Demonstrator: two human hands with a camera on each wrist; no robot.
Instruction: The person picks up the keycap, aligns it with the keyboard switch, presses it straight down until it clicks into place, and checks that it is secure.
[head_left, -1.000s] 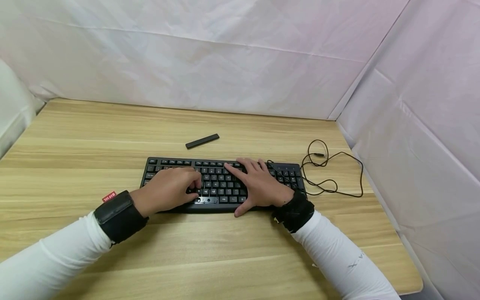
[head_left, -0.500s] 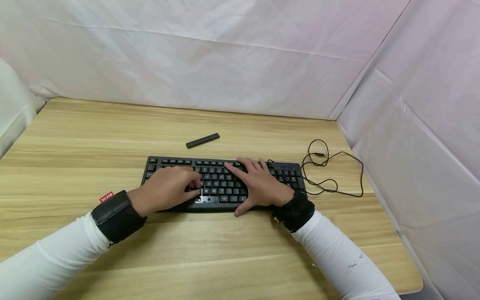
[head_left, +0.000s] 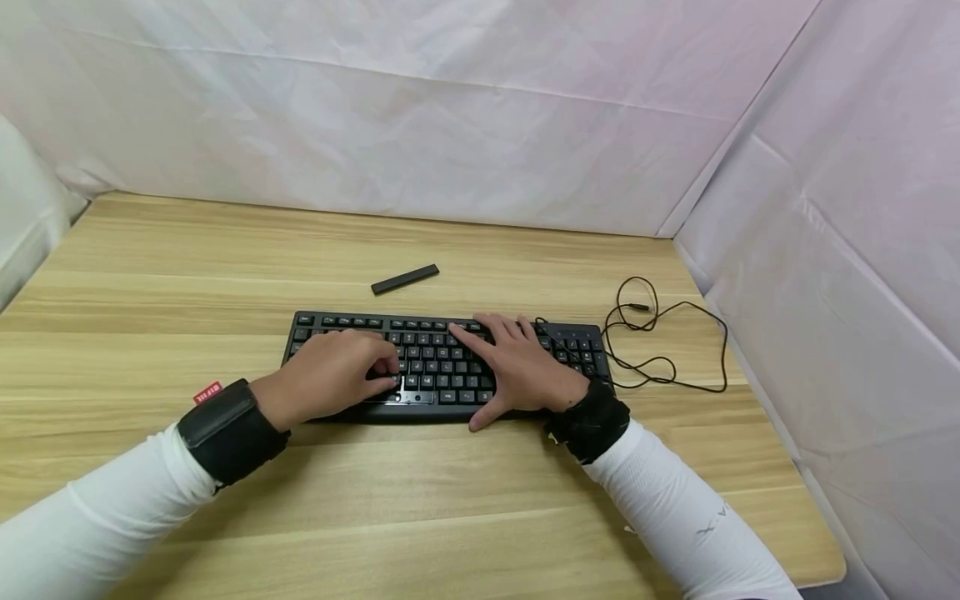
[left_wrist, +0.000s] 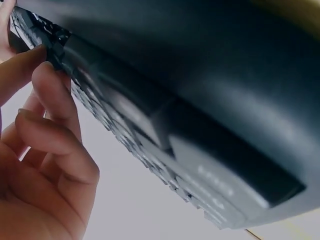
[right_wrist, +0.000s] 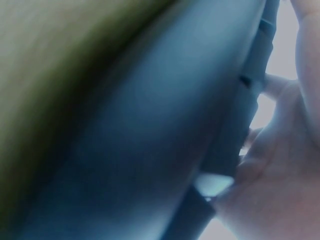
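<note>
A black keyboard [head_left: 431, 367] lies on the wooden table in the head view. My left hand [head_left: 330, 375] is over its left half, fingers curled, thumb and index fingertips pinching at a key in the lower rows. The left wrist view shows those fingertips [left_wrist: 46, 70] close together against the keys; the key itself is mostly hidden. My right hand [head_left: 517, 367] rests spread across the keyboard's right half, thumb at the front edge and fingers reaching the back edge. Beneath the letters, a shiny bare slot [head_left: 417, 398] shows where the space bar sits on a keyboard.
A loose black space bar [head_left: 405, 279] lies on the table [head_left: 420, 508] behind the keyboard. To the right, the thin black cable [head_left: 723, 358] spreads in loops with its plug [head_left: 637, 307]. White cloth [head_left: 375, 125] hangs behind the table and along its right side.
My left hand has shifted slightly left over the keys, its fingers still curled. The right hand keeps its place on the keyboard, and the loose space bar lies where it was.
</note>
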